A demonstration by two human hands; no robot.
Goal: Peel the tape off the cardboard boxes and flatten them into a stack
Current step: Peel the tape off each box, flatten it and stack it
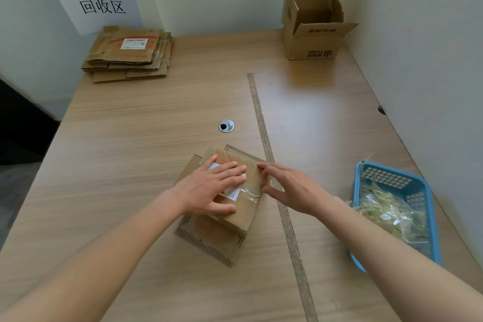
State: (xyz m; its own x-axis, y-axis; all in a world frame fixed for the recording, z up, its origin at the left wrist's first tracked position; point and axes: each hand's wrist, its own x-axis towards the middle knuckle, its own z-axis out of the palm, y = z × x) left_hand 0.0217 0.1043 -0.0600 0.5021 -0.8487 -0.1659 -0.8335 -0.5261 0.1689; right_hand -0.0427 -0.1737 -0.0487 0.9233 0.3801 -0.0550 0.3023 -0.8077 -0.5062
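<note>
A small cardboard box [236, 206], still sealed with clear tape [249, 194] and bearing a white label [233, 193], is seen just below the middle of the wooden tabletop [136, 138], lying on a flattened piece of cardboard [209, 240]. The box is pressed down by the left hand [209, 191], whose fingers are spread flat over the label. The right hand [287, 188] is placed at the 3 o'clock edge of the box, with its thumb and fingertips against that side; whether a tape end is pinched there cannot be told. A long strip of tape [277, 191] is stretched across the tabletop from 12 o'clock towards 6 o'clock, passing just beside the box under the right hand. At 3 to 4 o'clock a blue plastic basket [428, 191] is set, filled with crumpled peeled tape [389, 214]. At 10 to 11 o'clock a stack of flattened boxes [128, 53] is laid below a paper sign [102, 5] fixed to the wall. At 1 o'clock an open brown box [313, 26] is stood upright in the corner. A round metal grommet [226, 126] is set into the tabletop, just above the small box.
</note>
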